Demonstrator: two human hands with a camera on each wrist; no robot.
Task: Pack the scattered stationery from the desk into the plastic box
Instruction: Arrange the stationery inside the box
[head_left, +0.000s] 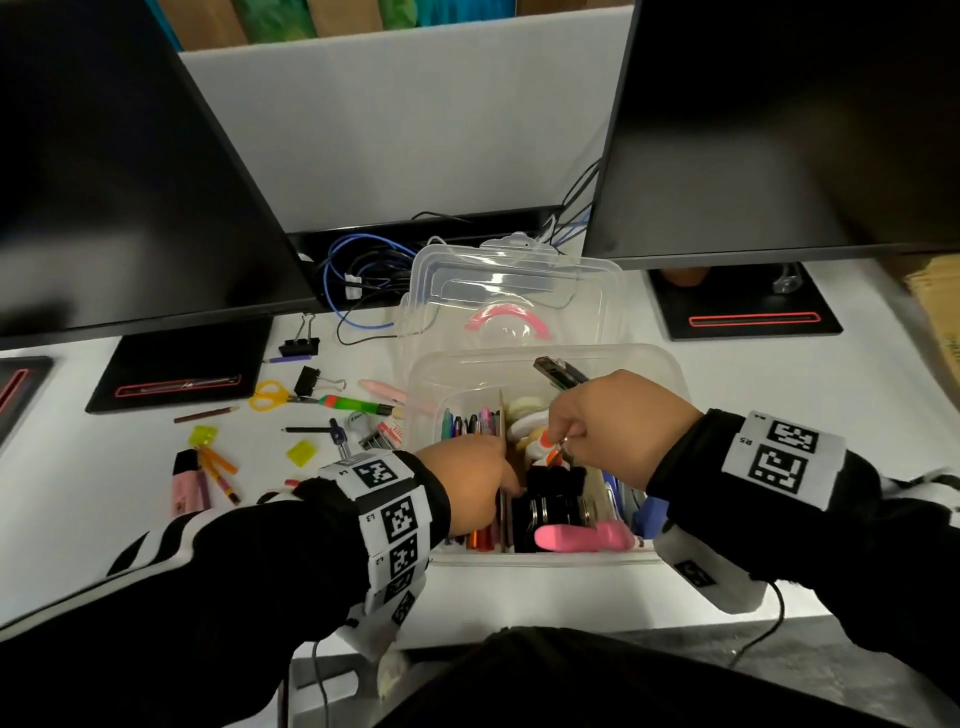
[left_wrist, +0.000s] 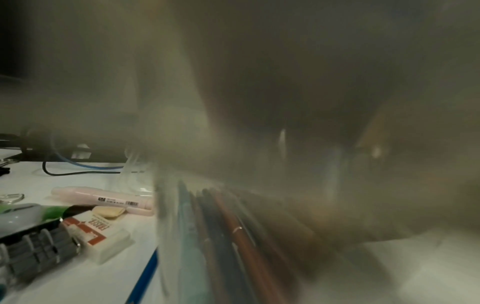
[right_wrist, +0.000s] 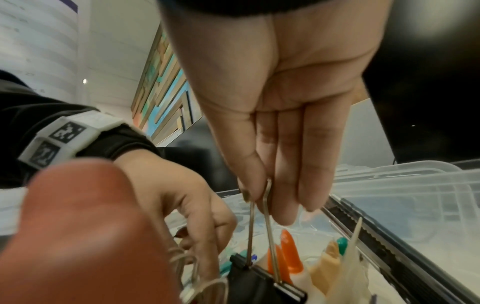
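Right hand (right_wrist: 272, 98) fingers (right_wrist: 249, 174) pinch a black binder clip (right_wrist: 259, 281) by its wire handles over the plastic box (head_left: 545, 364). Left hand (head_left: 462, 483) reaches among the pens (head_left: 470, 423); its grip cannot be told.

Office workstation, two large black flat monitors (head_left: 119, 171) filling the upper left and upper right on flat black stands, pale grey partition panel (head_left: 405, 130) between them, tangled blue and black cables (head_left: 363, 275) at centre, white desk (head_left: 156, 519) below

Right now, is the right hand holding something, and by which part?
Yes. The right hand pinches a black binder clip by its wire handles, dangling it over the plastic box.
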